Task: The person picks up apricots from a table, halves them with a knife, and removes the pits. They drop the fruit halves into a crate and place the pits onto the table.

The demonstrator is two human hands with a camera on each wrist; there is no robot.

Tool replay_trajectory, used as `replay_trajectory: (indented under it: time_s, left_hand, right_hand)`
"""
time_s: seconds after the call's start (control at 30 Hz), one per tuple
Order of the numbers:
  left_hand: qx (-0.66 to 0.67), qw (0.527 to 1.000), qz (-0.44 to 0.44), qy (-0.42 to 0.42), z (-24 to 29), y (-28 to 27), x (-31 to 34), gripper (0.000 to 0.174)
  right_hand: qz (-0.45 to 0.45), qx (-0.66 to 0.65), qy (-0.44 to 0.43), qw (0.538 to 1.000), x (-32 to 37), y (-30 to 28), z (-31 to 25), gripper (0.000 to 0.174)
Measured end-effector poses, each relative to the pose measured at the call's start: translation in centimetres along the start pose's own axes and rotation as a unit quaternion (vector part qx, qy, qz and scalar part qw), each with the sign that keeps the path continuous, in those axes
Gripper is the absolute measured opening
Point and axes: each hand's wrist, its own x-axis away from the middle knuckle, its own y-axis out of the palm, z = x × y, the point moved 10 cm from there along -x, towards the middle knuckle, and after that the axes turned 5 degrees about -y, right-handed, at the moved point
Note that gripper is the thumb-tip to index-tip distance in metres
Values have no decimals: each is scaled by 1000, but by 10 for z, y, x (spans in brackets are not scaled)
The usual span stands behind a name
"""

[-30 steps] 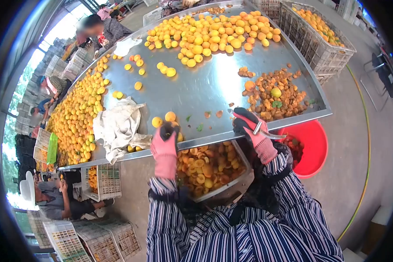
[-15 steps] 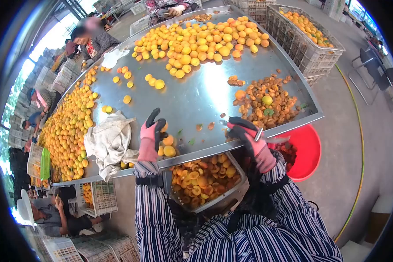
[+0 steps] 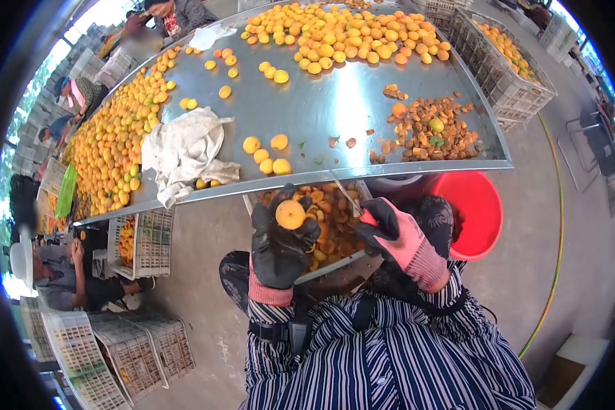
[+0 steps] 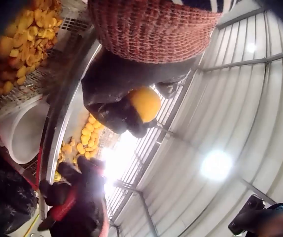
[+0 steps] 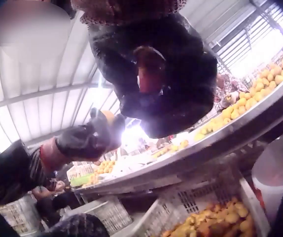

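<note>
In the head view my gloved left hand [image 3: 280, 249] holds a yellow-orange apricot [image 3: 290, 214] at its fingertips, palm turned up, just short of the table's near edge. The same apricot [image 4: 145, 104] shows between the dark fingers in the left wrist view. My gloved right hand [image 3: 400, 239] grips a knife [image 3: 346, 191] by its red handle, the thin blade pointing forward and left. Blade and apricot are apart. Below both hands, a crate [image 3: 335, 267] holds halved apricots [image 3: 348, 236], partly hidden by the hands and table.
A metal table [image 3: 287, 123] carries whole apricots [image 3: 362, 37], a brown pile of pits [image 3: 434, 133] and a white cloth [image 3: 188, 147]. Several loose apricots [image 3: 261, 156] lie near its front edge. A red tub [image 3: 482, 219] stands at right. Other people work at left.
My left hand has picked an apricot off the table and drawn it back over the crate. My right hand has come in from the table edge, its knife blade swinging from rightward to forward-left.
</note>
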Motion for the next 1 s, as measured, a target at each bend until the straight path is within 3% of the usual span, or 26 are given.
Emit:
replay_trajectory:
  time_s: [0.07, 0.13, 0.2, 0.23, 0.33, 0.7, 0.77, 1.0]
  left_hand:
    - [-20, 1000, -5, -15, 2, 10, 14, 61]
    - [-105, 994, 12, 40, 13, 6, 28, 58]
    - [-120, 992, 3, 45, 15, 12, 40, 57]
    - [-137, 989, 15, 60, 16, 20, 47, 56]
    - [-171, 981, 36, 83, 17, 18, 60, 57]
    - [-199, 973, 17, 112, 28, 31, 81, 63]
    - [-203, 970, 20, 132, 29, 32, 84, 64]
    - [-137, 982, 31, 124, 17, 32, 94, 64]
  right_hand:
    - [-34, -266, 65, 961, 13, 14, -14, 39]
    - [-26, -213, 8, 977, 17, 19, -37, 36]
    - [-75, -312, 81, 944, 31, 52, -20, 35]
    - [-53, -367, -15, 929, 32, 54, -31, 32]
    - [-80, -405, -24, 911, 39, 68, -46, 33]
    - [-130, -263, -44, 955, 43, 76, -76, 29]
    - [-127, -180, -89, 971, 43, 76, -81, 31]
    - [-112, -204, -119, 965, 44, 85, -77, 33]
